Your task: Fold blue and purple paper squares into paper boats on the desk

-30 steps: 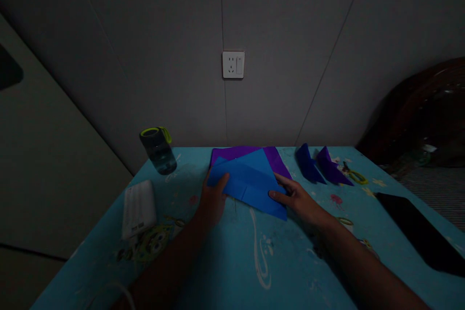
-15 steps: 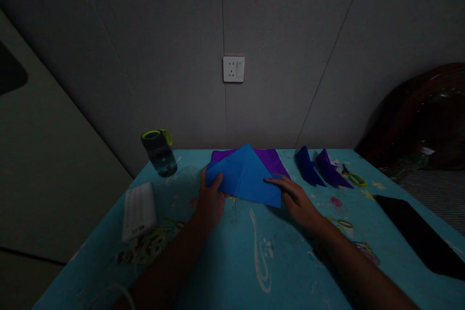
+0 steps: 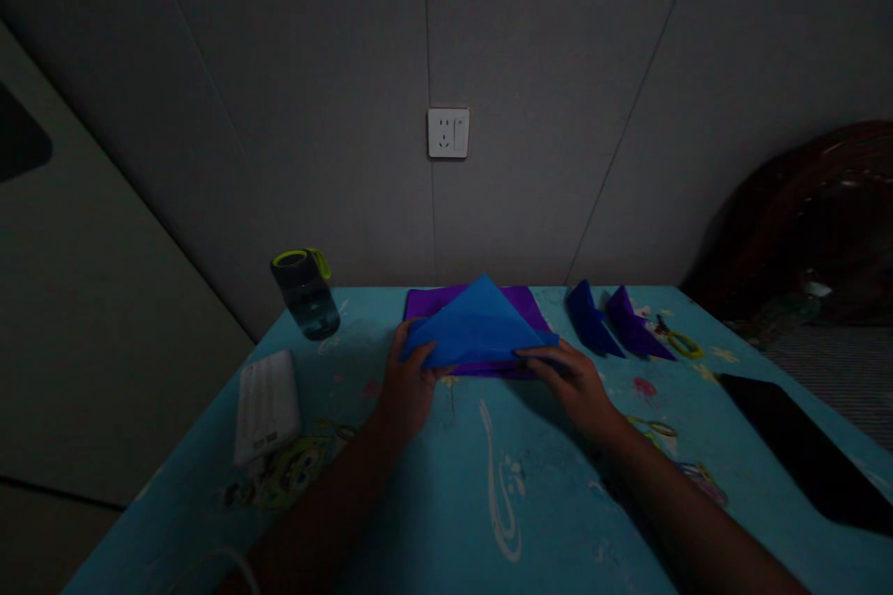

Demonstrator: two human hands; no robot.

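Note:
A blue sheet of paper, folded with a peak pointing toward the wall, is held between my two hands. Its left end is pinched by my left hand, thumb on top. At the right end, my right hand grips the paper with its fingers over the lower edge. Behind and partly under the blue paper lies purple paper on the table. Two folded paper pieces, one dark blue and one purple, stand to the right of my hands.
A water bottle stands at the back left, with a white power bank nearer on the patterned tablecloth. Yellow-handled scissors and a flat black object lie at the right. A wall socket is above the table.
The lower part of the blue paper has come up and folded, so its shape is now a wide, low triangle. My right hand has shifted slightly with it, uncovering more purple paper below.

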